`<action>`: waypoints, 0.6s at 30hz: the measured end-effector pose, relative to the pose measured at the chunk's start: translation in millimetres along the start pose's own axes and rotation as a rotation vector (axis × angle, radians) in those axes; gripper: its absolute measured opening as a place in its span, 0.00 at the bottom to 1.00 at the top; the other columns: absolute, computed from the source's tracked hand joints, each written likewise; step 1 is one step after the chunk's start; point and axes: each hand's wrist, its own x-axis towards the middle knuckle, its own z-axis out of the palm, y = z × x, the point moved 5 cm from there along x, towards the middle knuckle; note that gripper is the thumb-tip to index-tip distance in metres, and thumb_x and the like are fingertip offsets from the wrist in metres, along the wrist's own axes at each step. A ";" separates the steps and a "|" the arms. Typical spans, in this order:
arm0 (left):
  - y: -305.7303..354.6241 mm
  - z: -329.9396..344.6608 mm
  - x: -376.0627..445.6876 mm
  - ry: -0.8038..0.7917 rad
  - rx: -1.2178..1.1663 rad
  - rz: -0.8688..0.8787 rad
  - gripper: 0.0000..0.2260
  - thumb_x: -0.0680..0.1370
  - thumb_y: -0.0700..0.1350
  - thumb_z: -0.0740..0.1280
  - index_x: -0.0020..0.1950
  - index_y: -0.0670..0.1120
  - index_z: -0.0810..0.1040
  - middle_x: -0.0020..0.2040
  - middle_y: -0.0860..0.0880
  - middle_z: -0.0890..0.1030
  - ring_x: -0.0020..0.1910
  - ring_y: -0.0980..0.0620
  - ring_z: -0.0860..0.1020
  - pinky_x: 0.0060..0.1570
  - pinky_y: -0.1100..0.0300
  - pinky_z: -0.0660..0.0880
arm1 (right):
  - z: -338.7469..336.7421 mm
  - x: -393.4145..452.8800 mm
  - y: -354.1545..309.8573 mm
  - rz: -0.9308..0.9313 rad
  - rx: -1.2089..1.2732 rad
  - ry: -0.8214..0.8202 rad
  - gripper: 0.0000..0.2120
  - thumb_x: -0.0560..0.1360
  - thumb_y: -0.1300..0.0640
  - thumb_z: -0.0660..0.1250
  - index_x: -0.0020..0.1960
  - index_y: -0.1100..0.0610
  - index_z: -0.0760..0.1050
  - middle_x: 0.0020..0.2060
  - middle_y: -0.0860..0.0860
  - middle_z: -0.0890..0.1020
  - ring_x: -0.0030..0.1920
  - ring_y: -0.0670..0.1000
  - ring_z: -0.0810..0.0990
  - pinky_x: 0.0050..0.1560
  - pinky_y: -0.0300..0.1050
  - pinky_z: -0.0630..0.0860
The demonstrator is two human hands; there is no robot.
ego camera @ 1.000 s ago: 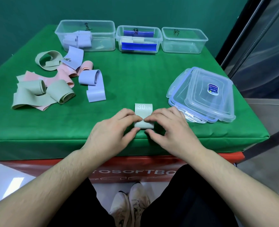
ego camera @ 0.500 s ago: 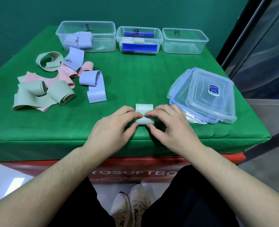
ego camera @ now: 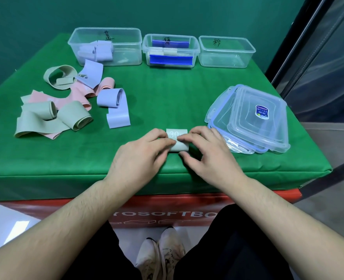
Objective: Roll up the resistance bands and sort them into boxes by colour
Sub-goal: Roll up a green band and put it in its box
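Green rubber, nearly all wound: the band (ego camera: pixel 177 142) sits at the near edge of the table (ego camera: pixel 167 98), a short tail marked "30" left flat beyond the roll. Left hand (ego camera: pixel 140 156) and right hand (ego camera: pixel 209 156) each pinch an end of the roll between curled fingers and thumb. Rolling looks almost done; next, I'd guess, the last turn gets tucked and the roll is lifted without loosening.

At the far edge stand three clear boxes, each with a handwritten label I can't read. Left box (ego camera: pixel 106 63) holds lilac rolls. Middle box (ego camera: pixel 170 65) holds pale rolls and blue strips. Right box (ego camera: pixel 225 64) appears empty. Loose bands (ego camera: pixel 66 106) lie at left, lids (ego camera: pixel 252 122) stacked at right.
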 end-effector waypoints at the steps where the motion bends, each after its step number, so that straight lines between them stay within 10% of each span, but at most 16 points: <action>1: -0.7 -0.2 1.1 -0.002 -0.004 -0.006 0.12 0.79 0.54 0.61 0.56 0.56 0.81 0.53 0.59 0.77 0.36 0.48 0.80 0.27 0.54 0.76 | 0.7 -0.3 0.3 -0.008 -0.005 -0.003 0.15 0.74 0.50 0.69 0.60 0.50 0.77 0.52 0.46 0.75 0.51 0.53 0.73 0.54 0.52 0.71; 18: -3.8 2.8 7.6 0.003 0.058 0.009 0.08 0.79 0.50 0.68 0.57 0.56 0.81 0.55 0.59 0.79 0.37 0.48 0.81 0.28 0.57 0.74 | 2.0 7.0 3.7 0.043 -0.039 -0.023 0.17 0.74 0.49 0.68 0.62 0.50 0.76 0.54 0.48 0.75 0.52 0.54 0.72 0.55 0.53 0.72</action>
